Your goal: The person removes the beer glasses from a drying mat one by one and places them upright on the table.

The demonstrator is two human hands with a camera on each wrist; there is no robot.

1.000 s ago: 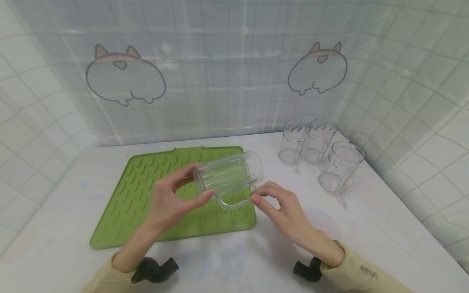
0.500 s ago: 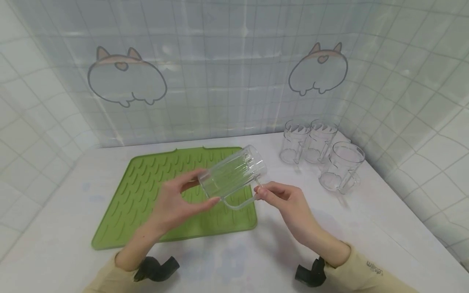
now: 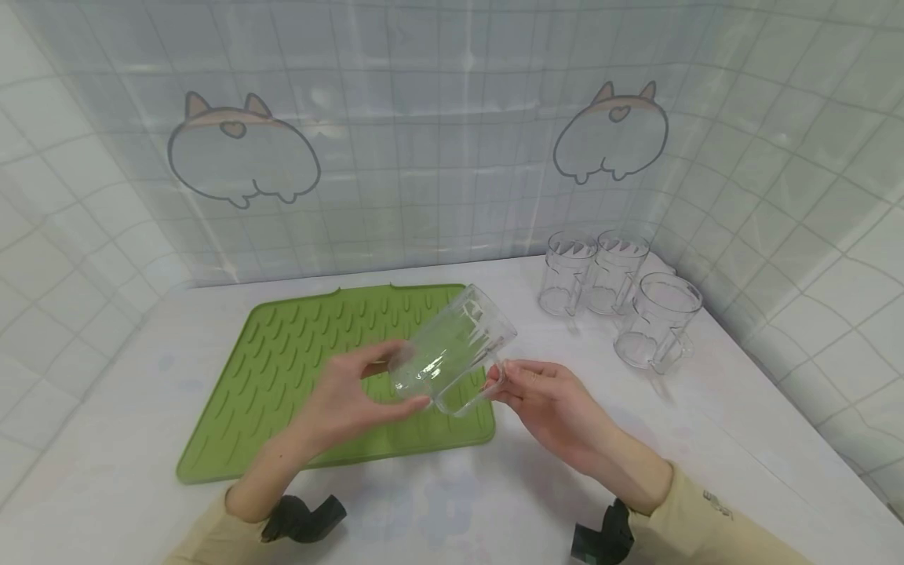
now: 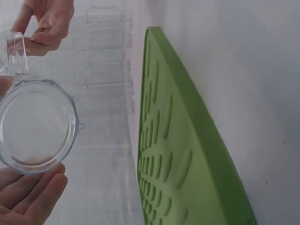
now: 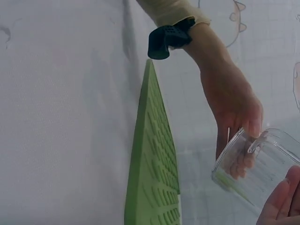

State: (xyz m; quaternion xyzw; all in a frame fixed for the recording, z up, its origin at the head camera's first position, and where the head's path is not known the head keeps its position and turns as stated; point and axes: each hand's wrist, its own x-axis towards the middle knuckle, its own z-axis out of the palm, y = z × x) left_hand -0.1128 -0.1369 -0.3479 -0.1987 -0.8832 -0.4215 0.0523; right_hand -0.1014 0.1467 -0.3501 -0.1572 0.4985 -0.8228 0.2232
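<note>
A clear glass mug (image 3: 455, 337) is held tilted above the green mat (image 3: 282, 361), its rim up and to the right. My left hand (image 3: 353, 394) grips the mug near its base, thumb on the near side and fingers on the far side. The mug's handle is pinched by my right hand (image 3: 554, 404). In the left wrist view the round base of the mug (image 4: 37, 126) faces the camera. From the right wrist, the mug (image 5: 255, 168) appears sideways, with left-hand fingers (image 5: 241, 164) showing through the glass.
Several similar glass mugs stand upright at the back right, among them a nearer mug (image 3: 657, 322) and a farther mug (image 3: 561, 275). The ridged mat lies flat on the white table (image 3: 438, 510). Tiled-pattern walls (image 3: 438, 157) enclose the back and sides.
The mug has tipped steeper, its rim higher relative to its base, and its handle has turned. My left hand has shifted slightly right; my right hand has turned and moved slightly right with the handle.
</note>
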